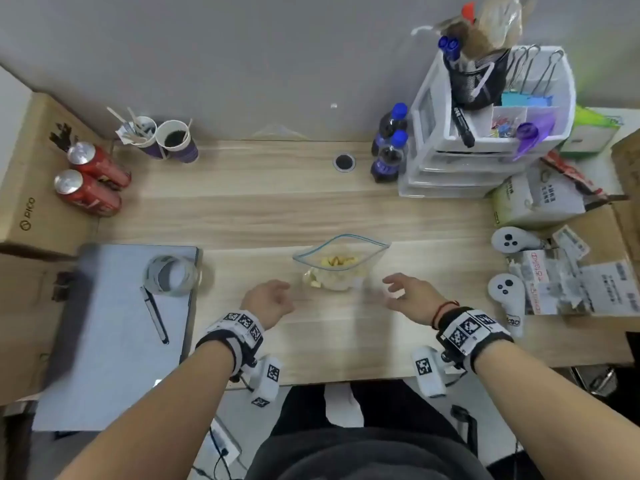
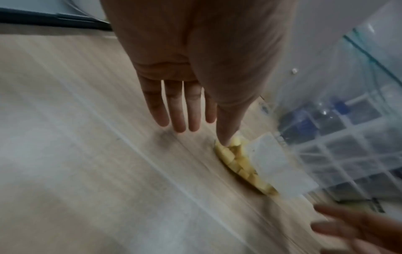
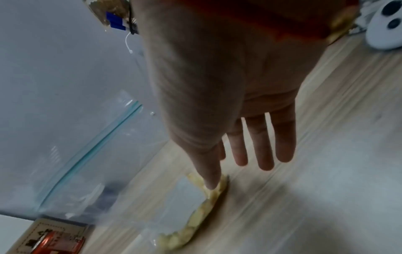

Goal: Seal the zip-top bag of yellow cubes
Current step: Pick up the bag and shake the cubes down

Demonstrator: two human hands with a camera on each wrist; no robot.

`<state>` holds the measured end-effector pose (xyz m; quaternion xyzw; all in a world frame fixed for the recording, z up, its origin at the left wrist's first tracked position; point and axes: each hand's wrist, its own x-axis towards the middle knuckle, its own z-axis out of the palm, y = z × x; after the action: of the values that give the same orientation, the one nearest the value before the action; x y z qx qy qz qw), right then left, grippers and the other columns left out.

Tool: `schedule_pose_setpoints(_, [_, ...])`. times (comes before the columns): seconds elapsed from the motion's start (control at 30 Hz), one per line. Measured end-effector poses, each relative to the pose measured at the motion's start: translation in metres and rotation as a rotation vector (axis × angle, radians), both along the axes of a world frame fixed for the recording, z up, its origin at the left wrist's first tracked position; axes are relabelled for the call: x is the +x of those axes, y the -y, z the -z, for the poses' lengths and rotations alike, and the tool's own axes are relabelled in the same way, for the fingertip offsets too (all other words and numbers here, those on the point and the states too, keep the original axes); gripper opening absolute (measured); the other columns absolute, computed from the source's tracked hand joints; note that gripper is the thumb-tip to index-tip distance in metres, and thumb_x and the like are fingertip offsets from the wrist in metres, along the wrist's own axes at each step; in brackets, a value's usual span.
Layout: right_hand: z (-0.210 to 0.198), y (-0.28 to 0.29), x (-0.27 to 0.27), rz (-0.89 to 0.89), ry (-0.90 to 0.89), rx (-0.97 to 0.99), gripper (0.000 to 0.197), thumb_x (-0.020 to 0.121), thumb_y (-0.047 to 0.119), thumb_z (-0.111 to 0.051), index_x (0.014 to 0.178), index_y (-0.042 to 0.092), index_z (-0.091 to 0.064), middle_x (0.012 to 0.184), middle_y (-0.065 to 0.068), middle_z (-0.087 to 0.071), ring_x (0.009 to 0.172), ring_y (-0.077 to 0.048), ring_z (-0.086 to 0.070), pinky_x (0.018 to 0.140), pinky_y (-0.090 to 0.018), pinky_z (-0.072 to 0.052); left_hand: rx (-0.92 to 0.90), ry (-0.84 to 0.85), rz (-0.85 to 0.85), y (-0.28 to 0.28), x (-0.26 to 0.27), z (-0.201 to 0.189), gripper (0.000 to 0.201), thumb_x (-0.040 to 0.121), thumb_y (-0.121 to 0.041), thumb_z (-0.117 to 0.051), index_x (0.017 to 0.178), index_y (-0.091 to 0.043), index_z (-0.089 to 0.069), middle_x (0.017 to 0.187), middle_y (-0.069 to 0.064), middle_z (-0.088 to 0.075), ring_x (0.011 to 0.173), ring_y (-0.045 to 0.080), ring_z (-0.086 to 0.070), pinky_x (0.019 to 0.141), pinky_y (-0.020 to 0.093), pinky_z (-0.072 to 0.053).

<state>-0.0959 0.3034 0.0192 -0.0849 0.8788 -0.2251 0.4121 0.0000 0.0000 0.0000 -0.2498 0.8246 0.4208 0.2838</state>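
Note:
A clear zip-top bag (image 1: 341, 261) stands upright on the wooden desk (image 1: 270, 209), its blue-green zip mouth gaping wide. Yellow cubes (image 1: 337, 262) lie heaped in its bottom, also seen as yellow cubes (image 2: 239, 163) in the left wrist view and yellow cubes (image 3: 195, 221) in the right wrist view. My left hand (image 1: 268, 299) hovers just left of the bag, fingers relaxed and straight, holding nothing. My right hand (image 1: 407, 296) hovers just right of it, fingers spread, holding nothing. Neither hand touches the bag. The zip strip (image 3: 91, 151) runs diagonally in the right wrist view.
A grey pad (image 1: 114, 327) with a tape roll (image 1: 171, 273) and pen (image 1: 154, 313) lies left. Two red cans (image 1: 91, 178), two paper cups (image 1: 162, 138), two bottles (image 1: 389, 147), white drawers (image 1: 485, 133) and two white controllers (image 1: 507, 289) ring the desk.

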Motion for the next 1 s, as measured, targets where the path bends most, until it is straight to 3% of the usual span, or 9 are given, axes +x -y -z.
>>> schedule_pose_setpoints(0.1, [0.002,0.019,-0.006,0.097,-0.006,-0.086,0.079,0.076,0.028,-0.078,0.142,0.02,-0.035,0.131,0.001,-0.049,0.104,-0.023,-0.06,0.085,-0.028,-0.044,0.041,-0.088,0.01,-0.006,-0.015,0.0,0.067,0.071,-0.027,-0.082,0.13,-0.023,-0.053,0.123,-0.003,-0.06,0.105,0.016,-0.059,0.083,0.025,-0.044])
schedule_pose_setpoints(0.27, [0.009,0.041,-0.032,0.094,0.011,-0.194,0.09,0.067,0.022,-0.086,0.144,0.025,-0.038,0.138,0.003,-0.047,0.119,-0.017,-0.05,0.095,-0.024,-0.037,0.036,-0.109,0.046,-0.018,-0.042,0.012,0.069,0.068,-0.037,-0.082,0.13,-0.022,-0.056,0.127,-0.005,-0.06,0.118,0.015,-0.054,0.091,0.023,-0.037])
schedule_pose_setpoints(0.37, [0.021,0.053,-0.046,0.022,0.024,-0.218,0.081,0.068,0.02,-0.085,0.139,0.023,-0.046,0.137,0.002,-0.053,0.12,-0.009,-0.048,0.095,-0.018,-0.032,0.032,-0.121,0.062,-0.023,-0.055,0.023,0.06,0.07,-0.037,-0.081,0.125,-0.023,-0.062,0.124,-0.005,-0.065,0.118,0.014,-0.057,0.092,0.019,-0.037])
schedule_pose_setpoints(0.47, [0.032,0.06,-0.054,0.076,0.058,-0.288,0.068,0.069,0.018,-0.085,0.13,0.022,-0.056,0.124,0.006,-0.059,0.119,-0.016,-0.056,0.099,-0.025,-0.04,0.096,-0.122,-0.059,-0.03,-0.06,0.028,0.057,0.065,-0.042,-0.079,0.115,-0.017,-0.068,0.109,-0.004,-0.07,0.106,0.015,-0.063,0.093,0.028,-0.047])
schedule_pose_setpoints(0.6, [0.042,0.064,-0.061,0.095,0.026,-0.292,0.051,0.069,0.031,-0.084,0.116,0.02,-0.068,0.12,0.004,-0.066,0.113,-0.014,-0.059,0.1,-0.029,-0.042,0.083,-0.135,-0.184,-0.038,-0.066,0.031,0.029,0.084,-0.025,-0.071,0.107,-0.007,-0.07,0.1,0.004,-0.069,0.095,0.018,-0.062,0.078,0.023,-0.043])
schedule_pose_setpoints(0.7, [0.056,0.059,-0.062,0.16,0.063,-0.261,0.048,0.067,0.045,-0.081,0.107,0.021,-0.074,0.111,0.002,-0.073,0.104,-0.012,-0.065,0.096,-0.031,-0.049,0.152,-0.168,-0.22,-0.043,-0.067,0.033,0.024,0.092,-0.034,-0.06,0.098,-0.017,-0.076,0.098,-0.003,-0.071,0.095,0.005,-0.063,0.078,0.014,-0.041])
schedule_pose_setpoints(0.8, [0.061,0.057,-0.064,0.207,0.073,-0.325,0.034,0.078,0.04,-0.075,0.104,0.019,-0.076,0.108,0.002,-0.074,0.101,-0.011,-0.067,0.097,-0.031,-0.049,0.248,-0.184,-0.386,-0.046,-0.072,0.036,0.031,0.095,-0.035,-0.055,0.093,-0.014,-0.077,0.088,0.001,-0.074,0.071,-0.012,-0.062,0.065,0.002,-0.042])
schedule_pose_setpoints(0.9, [0.058,0.058,-0.065,0.322,0.126,-0.416,0.023,0.086,0.029,-0.069,0.102,0.013,-0.076,0.085,0.008,-0.075,0.085,-0.009,-0.068,0.089,-0.027,-0.052,0.306,-0.192,-0.48,-0.046,-0.074,0.035,0.036,0.097,-0.035,-0.052,0.09,-0.009,-0.076,0.083,0.001,-0.075,0.066,-0.007,-0.065,0.062,0.005,-0.046])
schedule_pose_setpoints(1.0, [0.056,0.057,-0.067,0.429,0.144,-0.482,0.018,0.088,0.025,-0.068,0.092,0.009,-0.076,0.073,0.007,-0.072,0.066,-0.001,-0.064,0.073,-0.019,-0.051,0.325,-0.182,-0.519,-0.044,-0.074,0.038,0.041,0.096,-0.041,-0.052,0.086,-0.01,-0.077,0.083,0.006,-0.075,0.069,0.005,-0.066,0.071,0.016,-0.05])
